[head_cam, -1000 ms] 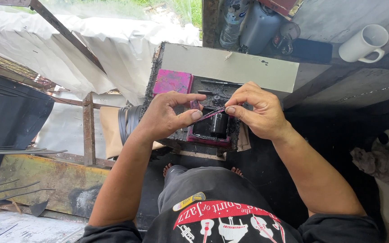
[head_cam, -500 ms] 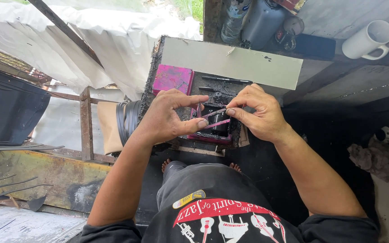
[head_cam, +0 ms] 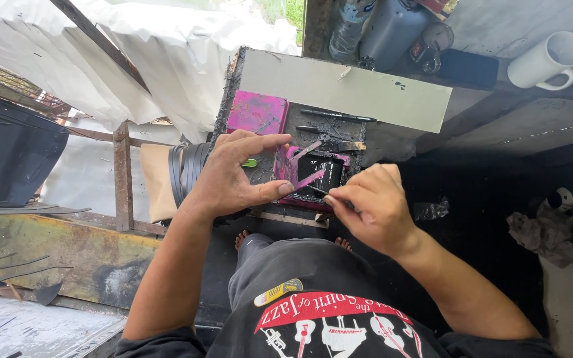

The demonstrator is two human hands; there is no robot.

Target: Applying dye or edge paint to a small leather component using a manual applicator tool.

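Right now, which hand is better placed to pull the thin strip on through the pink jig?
Probably the right hand: its fingertips already pinch the strip's near end, on the side toward the person. The left hand lies spread beside the pink jig, thumb by the strip, seemingly steadying it.

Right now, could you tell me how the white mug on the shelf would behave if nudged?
The white mug lies on its side, so it may roll a little until its handle stops it. It looks like ceramic: probably rigid, fairly heavy, and breakable if it drops.
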